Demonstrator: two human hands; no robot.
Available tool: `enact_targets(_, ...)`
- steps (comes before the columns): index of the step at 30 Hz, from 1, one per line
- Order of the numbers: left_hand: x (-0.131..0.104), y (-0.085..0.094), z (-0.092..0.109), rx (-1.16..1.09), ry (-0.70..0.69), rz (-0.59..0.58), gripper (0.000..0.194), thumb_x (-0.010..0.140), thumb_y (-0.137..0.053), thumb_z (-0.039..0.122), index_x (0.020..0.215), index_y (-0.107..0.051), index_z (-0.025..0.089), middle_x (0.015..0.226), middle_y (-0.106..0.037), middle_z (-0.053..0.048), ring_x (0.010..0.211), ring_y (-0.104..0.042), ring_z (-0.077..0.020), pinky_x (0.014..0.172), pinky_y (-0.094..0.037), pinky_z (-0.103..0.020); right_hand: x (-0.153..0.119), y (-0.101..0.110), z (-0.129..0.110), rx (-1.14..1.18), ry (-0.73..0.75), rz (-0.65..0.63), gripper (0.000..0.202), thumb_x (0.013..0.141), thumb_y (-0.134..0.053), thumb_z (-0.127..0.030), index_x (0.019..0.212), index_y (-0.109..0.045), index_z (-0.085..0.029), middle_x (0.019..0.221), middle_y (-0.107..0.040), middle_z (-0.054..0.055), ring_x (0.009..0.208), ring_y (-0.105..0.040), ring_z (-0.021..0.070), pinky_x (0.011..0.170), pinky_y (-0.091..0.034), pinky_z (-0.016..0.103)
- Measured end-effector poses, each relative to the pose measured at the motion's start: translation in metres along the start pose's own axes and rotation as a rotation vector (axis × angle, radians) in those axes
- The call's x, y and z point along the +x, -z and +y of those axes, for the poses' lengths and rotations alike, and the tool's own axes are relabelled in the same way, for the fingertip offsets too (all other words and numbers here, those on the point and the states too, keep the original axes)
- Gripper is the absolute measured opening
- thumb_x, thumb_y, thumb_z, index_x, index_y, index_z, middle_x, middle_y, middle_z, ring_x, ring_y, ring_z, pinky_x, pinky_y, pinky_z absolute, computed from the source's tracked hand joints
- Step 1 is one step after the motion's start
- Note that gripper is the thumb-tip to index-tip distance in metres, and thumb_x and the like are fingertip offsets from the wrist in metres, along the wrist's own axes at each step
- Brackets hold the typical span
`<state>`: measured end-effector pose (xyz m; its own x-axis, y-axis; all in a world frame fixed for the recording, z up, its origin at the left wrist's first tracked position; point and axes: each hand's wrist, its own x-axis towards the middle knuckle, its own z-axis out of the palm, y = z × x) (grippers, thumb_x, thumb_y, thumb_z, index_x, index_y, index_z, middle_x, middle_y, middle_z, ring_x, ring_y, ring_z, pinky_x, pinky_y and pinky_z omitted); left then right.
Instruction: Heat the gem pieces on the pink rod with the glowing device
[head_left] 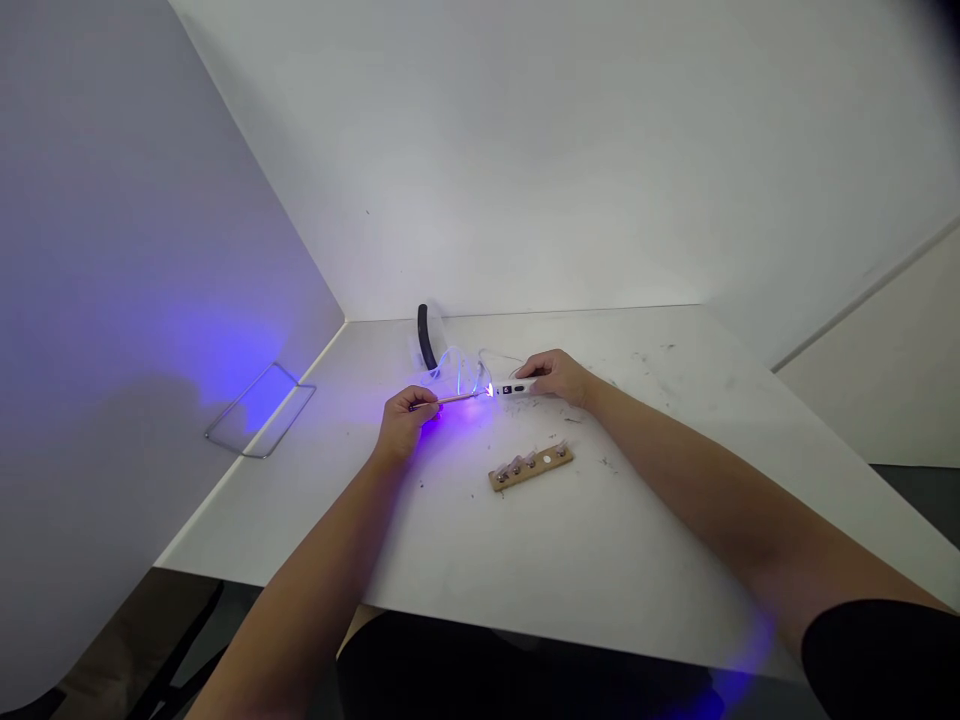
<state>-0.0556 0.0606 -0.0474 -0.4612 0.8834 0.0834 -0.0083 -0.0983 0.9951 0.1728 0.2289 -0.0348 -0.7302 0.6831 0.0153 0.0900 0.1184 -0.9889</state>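
My left hand is closed around a slender pinkish stick, pinched between thumb and fingers and pointing right. In my right hand is a white pen-shaped lamp with a small dark display and a dark button, held level. Bright violet light glows between the lamp's left end and the stick's tip. Glare hides what is at that tip, and I cannot tell if the two touch. Nearer to me lies a narrow wooden strip bearing several small metal pieces with clear tips, plus a white round spot.
A thin white cable loops behind the hands. Beside it stands a black curved band with clear plastic around it. On the left, a metal wire frame rests by the side wall. Dark specks mark the white table; white walls enclose it.
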Motion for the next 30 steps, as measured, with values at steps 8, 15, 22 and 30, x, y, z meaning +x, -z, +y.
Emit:
enact_targets(8, 0.0009, 0.0014, -0.0011, 0.003, 0.002, -0.011, 0.012, 0.059, -0.067, 0.017, 0.069, -0.061, 0.015, 0.056, -0.06, 0.001, 0.055, -0.055, -0.0113, 0.059, -0.042, -0.024, 0.0035, 0.0025, 0.0057, 0.015, 0.001, 0.012, 0.026, 0.047, -0.065, -0.01, 0.071, -0.073, -0.017, 0.075, -0.072, 0.003, 0.071, -0.063, 0.0185, 0.064, -0.05, 0.027)
enact_targets(15, -0.0001, 0.001, 0.0001, -0.012, 0.003, -0.002, 0.011, 0.059, -0.067, 0.016, 0.068, -0.061, 0.015, 0.056, -0.059, 0.002, 0.055, -0.055, -0.0104, 0.057, -0.041, -0.023, 0.0062, 0.0038, 0.0087, 0.02, 0.0, 0.02, 0.026, 0.046, -0.066, -0.01, 0.071, -0.073, -0.017, 0.073, -0.072, 0.003, 0.069, -0.063, 0.0182, 0.062, -0.05, 0.027)
enact_targets(22, -0.0001, -0.0006, 0.0016, 0.004, -0.006, 0.003, 0.012, 0.058, -0.068, 0.016, 0.067, -0.061, 0.015, 0.055, -0.059, 0.002, 0.054, -0.054, -0.0096, 0.056, -0.041, -0.022, 0.0035, 0.0011, 0.0051, 0.021, 0.001, 0.033, 0.026, 0.047, -0.065, -0.009, 0.07, -0.072, -0.017, 0.072, -0.071, 0.003, 0.068, -0.063, 0.0177, 0.063, -0.049, 0.027)
enact_targets(30, -0.0008, -0.0017, 0.0037, 0.009, 0.009, -0.001, 0.015, 0.056, -0.07, 0.015, 0.069, -0.062, 0.014, 0.057, -0.06, 0.002, 0.055, -0.054, -0.0097, 0.055, -0.04, -0.022, 0.0009, -0.0012, 0.0002, 0.024, 0.001, 0.03, 0.025, 0.046, -0.065, -0.01, 0.07, -0.072, -0.016, 0.073, -0.071, 0.003, 0.07, -0.062, 0.0179, 0.064, -0.049, 0.027)
